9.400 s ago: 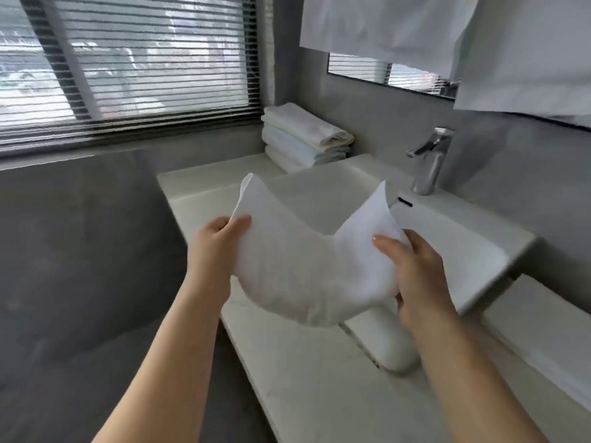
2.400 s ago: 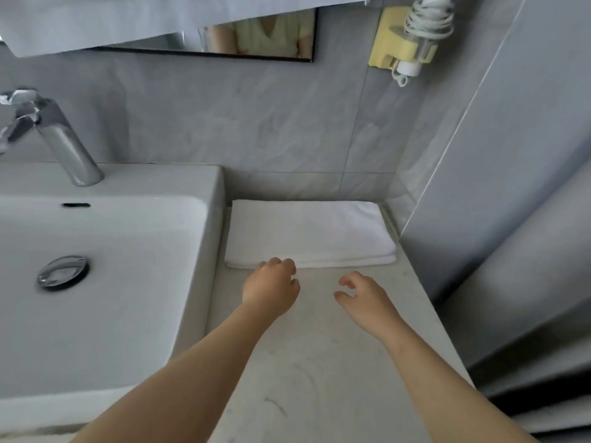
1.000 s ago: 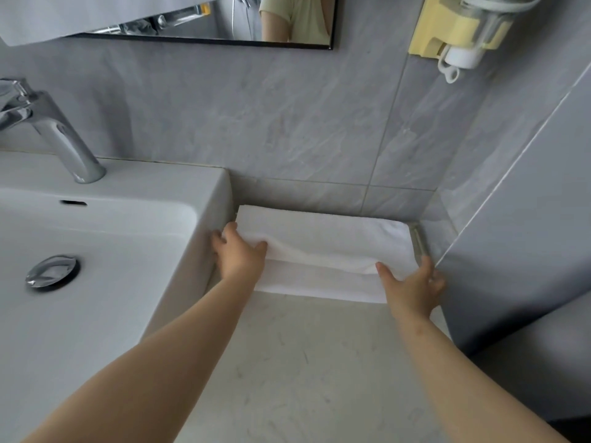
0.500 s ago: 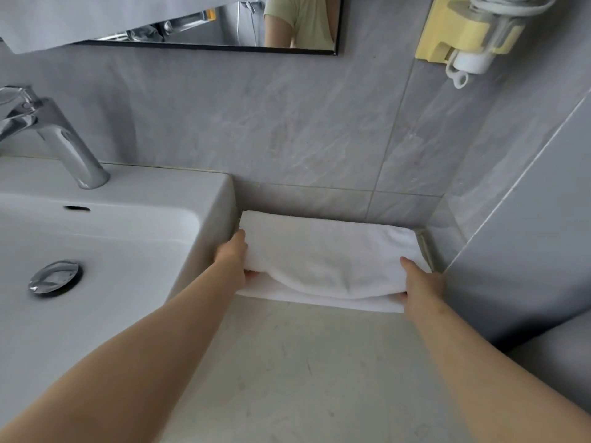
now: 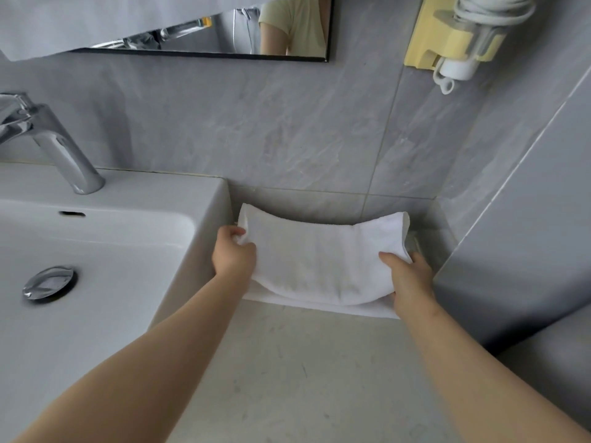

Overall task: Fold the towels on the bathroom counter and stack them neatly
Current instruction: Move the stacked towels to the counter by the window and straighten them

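Note:
A folded white towel [image 5: 319, 257] is lifted off the counter at the back, between the sink and the right wall; its middle sags. My left hand [image 5: 233, 254] grips its left end with fingers curled under the cloth. My right hand [image 5: 407, 278] grips its right end, thumb on top. Under it another white towel [image 5: 361, 308] lies flat on the pale stone counter [image 5: 303, 378], only its front edge showing.
A white basin [image 5: 204, 225] with a chrome drain [image 5: 49, 282] and tap [image 5: 54, 145] fills the left. Grey tiled walls close in behind and on the right. A yellow wall holder with a hair dryer [image 5: 457, 36] hangs top right, beside a mirror [image 5: 224, 30].
Over the last second both hands took hold of the top towel's ends and raised it off the one beneath. Its ends are now higher and its middle sags more.

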Motion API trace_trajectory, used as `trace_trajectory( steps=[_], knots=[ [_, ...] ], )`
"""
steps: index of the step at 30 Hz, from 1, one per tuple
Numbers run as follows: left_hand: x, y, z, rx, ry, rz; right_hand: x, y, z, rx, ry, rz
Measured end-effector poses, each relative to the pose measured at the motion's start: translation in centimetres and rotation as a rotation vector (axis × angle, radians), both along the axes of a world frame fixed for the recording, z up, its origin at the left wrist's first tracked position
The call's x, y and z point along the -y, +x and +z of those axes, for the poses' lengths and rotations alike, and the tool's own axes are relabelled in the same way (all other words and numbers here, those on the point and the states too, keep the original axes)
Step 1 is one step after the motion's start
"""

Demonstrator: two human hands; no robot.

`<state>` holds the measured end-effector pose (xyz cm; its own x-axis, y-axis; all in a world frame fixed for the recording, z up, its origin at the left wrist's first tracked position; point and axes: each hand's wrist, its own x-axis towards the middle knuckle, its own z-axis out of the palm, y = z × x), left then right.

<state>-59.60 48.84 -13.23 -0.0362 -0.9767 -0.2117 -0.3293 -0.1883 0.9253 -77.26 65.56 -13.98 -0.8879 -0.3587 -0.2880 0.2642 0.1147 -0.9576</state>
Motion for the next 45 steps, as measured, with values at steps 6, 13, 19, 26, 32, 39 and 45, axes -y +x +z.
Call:
trace_trajectory(
  steps=[6, 13, 19, 26, 32, 39, 45],
  knots=[
    [-2.9, 0.9, 3.1, -0.195, -0.070, -0.069, 0.1, 3.3, 3.4, -0.095, -0.099, 0.071],
    [-6.0, 5.4, 7.1, -0.341, -0.177, -0.045, -0.7, 7.8, 6.7, -0.104, -0.232, 0.125],
    [-8.4, 11.1, 10.3, -0.474, -0.248, 0.024, -0.7, 13.1, 9.6, -0.076, -0.356, 0.243],
    [-9.8, 19.9, 12.4, -0.568, -0.304, 0.187, 1.4, 21.2, 12.0, -0.013, -0.440, 0.473],
    [-10.2, 28.9, 12.6, -0.599, -0.343, 0.360, 3.9, 29.2, 12.4, 0.027, -0.462, 0.631],
    [-10.3, 41.4, 12.9, -0.602, -0.407, 0.531, 7.1, 41.0, 12.9, 0.064, -0.443, 0.857],
    [-10.0, 52.3, 12.5, -0.599, -0.416, 0.688, 9.6, 52.2, 12.8, 0.107, -0.438, 1.007]
  ],
)
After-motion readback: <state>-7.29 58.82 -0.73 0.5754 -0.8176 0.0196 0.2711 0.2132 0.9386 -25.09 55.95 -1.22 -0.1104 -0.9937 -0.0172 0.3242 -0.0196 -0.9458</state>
